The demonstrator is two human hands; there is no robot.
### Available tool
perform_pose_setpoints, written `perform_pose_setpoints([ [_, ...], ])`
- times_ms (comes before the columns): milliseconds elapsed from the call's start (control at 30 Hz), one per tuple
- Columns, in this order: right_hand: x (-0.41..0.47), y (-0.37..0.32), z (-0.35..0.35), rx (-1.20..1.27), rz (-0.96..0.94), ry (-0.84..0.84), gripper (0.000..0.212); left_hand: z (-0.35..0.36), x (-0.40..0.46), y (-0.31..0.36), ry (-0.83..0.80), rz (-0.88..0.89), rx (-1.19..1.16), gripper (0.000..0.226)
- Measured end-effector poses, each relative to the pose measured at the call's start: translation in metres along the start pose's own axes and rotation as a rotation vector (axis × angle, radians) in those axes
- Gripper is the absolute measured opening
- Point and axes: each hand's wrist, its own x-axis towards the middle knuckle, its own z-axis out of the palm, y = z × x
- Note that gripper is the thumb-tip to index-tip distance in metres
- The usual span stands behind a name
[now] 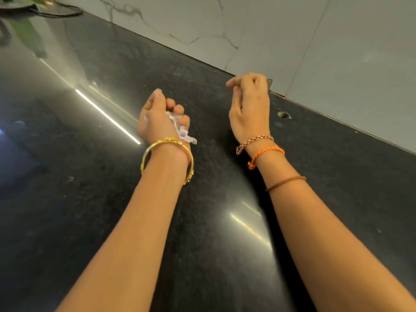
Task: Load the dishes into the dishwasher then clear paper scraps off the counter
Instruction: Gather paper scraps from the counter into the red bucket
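Note:
Above the black stone counter (90,154), my left hand (157,120) grips a bunch of crumpled white paper scraps (182,129), with the fingers curled round them and the paper sticking out towards the wrist. My right hand (249,109) hovers to its right, close to the back wall. Its fingers are loosely curled with thumb and fingertips near each other, and nothing shows between them. No dishes and no dishwasher are in view.
A marble-patterned tiled wall (315,41) runs along the back of the counter. A small round hole (283,115) lies in the counter near the wall. A dark cable and a round base (56,12) sit at the far left corner.

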Motion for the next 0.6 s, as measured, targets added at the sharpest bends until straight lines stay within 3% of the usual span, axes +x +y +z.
perform_pose_setpoints([
  [100, -0.039, -0.021, -0.042, 0.07, 0.136, -0.004, 0.026, 0.011, -0.029, 0.0, -0.076, -0.009, -0.058, 0.015],
  [200, -0.094, -0.063, -0.098, 0.265, 0.358, 0.049, 0.029, 0.014, -0.084, 0.0, -0.223, -0.225, -0.157, 0.017],
  [300, -0.165, -0.104, -0.162, 0.584, 0.67, 0.198, 0.026, -0.009, -0.162, 0.0, -0.274, -0.482, -0.073, 0.019],
  [367, -0.212, -0.131, -0.194, 0.694, 0.85, 0.208, 0.03, -0.038, -0.222, 0.003, -0.284, -0.615, -0.046, 0.017],
  [500, -0.278, -0.197, -0.234, 1.104, 1.076, 0.289, 0.028, -0.104, -0.329, 0.019, -0.202, -0.62, 0.1, 0.014],
  [600, -0.315, -0.25, -0.25, 1.288, 1.056, 0.331, 0.021, -0.143, -0.374, 0.036, -0.213, -0.516, 0.116, 0.016],
])
